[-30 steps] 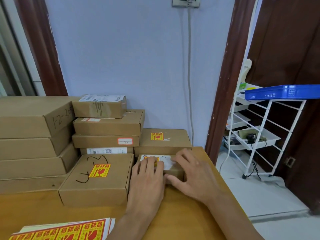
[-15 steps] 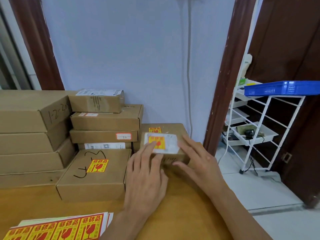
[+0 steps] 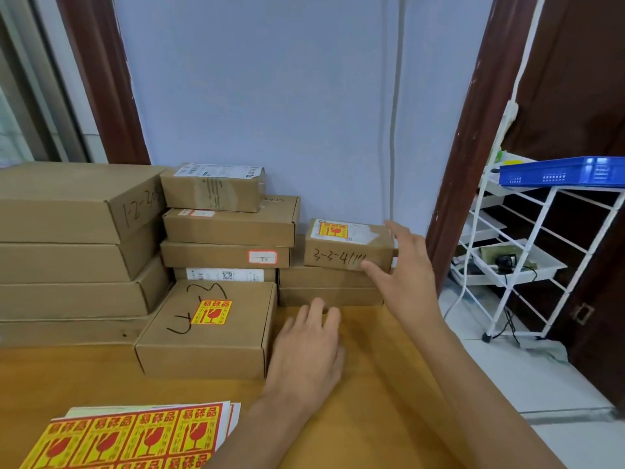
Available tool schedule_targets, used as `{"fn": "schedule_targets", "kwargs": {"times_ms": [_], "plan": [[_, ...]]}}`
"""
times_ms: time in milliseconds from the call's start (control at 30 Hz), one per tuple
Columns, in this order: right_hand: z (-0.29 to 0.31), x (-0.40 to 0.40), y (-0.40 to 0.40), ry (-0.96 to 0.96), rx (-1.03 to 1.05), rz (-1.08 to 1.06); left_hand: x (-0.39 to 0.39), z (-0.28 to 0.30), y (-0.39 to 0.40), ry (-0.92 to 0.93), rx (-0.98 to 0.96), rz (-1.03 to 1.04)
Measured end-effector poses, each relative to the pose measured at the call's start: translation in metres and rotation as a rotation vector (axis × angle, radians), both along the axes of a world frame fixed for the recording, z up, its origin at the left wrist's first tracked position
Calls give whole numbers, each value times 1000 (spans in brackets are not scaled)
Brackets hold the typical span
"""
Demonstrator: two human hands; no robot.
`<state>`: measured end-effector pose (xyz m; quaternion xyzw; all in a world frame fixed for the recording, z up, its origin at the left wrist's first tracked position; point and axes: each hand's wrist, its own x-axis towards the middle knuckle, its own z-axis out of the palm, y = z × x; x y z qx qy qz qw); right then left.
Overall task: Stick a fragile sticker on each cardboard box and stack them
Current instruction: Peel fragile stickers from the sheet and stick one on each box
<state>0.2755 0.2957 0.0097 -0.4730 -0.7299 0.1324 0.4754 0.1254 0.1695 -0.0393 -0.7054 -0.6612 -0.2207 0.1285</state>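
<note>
A small stickered cardboard box (image 3: 348, 245) sits atop the stack at the tabletop's (image 3: 389, 384) far right edge. The right hand (image 3: 406, 275), fingers spread, touches its end; the left hand (image 3: 309, 350) rests relaxed, holding nothing. Likely light and stiff (grip the short ends).

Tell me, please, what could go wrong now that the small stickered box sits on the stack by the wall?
The small box sits toward the right end of the flat box beneath, near the table edge; a nudge from the right hand, open beside it, might tip it off. Its sticker lies over a glossy label and may peel. The sticker sheets overhang the near table edge and could slide off.
</note>
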Motion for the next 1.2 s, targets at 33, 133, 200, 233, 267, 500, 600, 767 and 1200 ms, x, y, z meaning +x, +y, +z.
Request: {"fn": "schedule_targets", "kwargs": {"times_ms": [33,133,200,233,267,500,600,767,1200], "plan": [[1,-2,-1,86,-54,55,0,0,0,-4,2,-8],[-2,-7,-10,62,-132,163,1,-3,2,-8,18,-24],[-7,-7,-13,-95,-96,115,-1,-5,2,-7,31,-23],[-9,-7,-12,-182,-35,42,-1,-6,2,-9,34,-20],[-10,-6,-11,-243,33,-36,-1,-7,2,-9,34,-16],[-17,-8,-17,-317,441,-6,-3,-12,5,2,2,-3],[-20,-14,-17,-497,413,18,-3,-13,6,3,-5,-10],[-26,-17,-15,-678,313,60,-4,-14,6,1,-7,-6],[33,-67,-36,-305,78,291,-4,-14,8,37,-65,82]]}}
